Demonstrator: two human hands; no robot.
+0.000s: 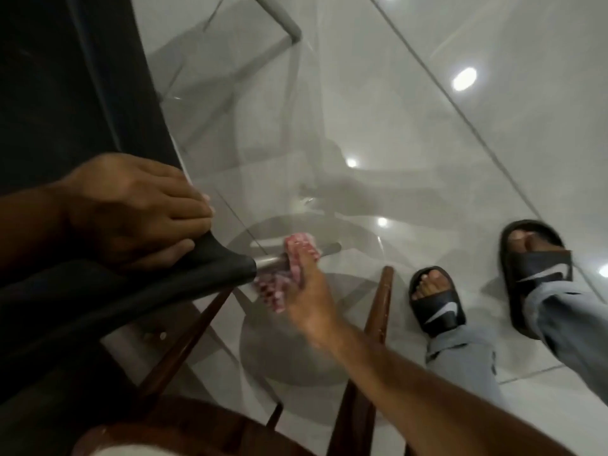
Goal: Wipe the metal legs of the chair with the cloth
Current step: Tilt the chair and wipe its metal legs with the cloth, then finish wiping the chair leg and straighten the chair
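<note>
A black chair (82,93) fills the left side, seen from above. One metal leg (329,249) sticks out from under its seat corner towards the floor. My right hand (309,291) is closed around a pink-and-white checked cloth (296,255), which is wrapped over that leg just below the seat. My left hand (131,205) grips the black seat edge above the leg. Another metal leg and crossbar (289,31) show at the top, farther away. The picture is blurred around the cloth.
Glossy white floor tiles (427,126) reflect ceiling lights. My two feet in black slides (437,301) (536,274) stand at the right. A brown wooden chair (378,317) with slanting legs stands at the bottom, close beside my right forearm.
</note>
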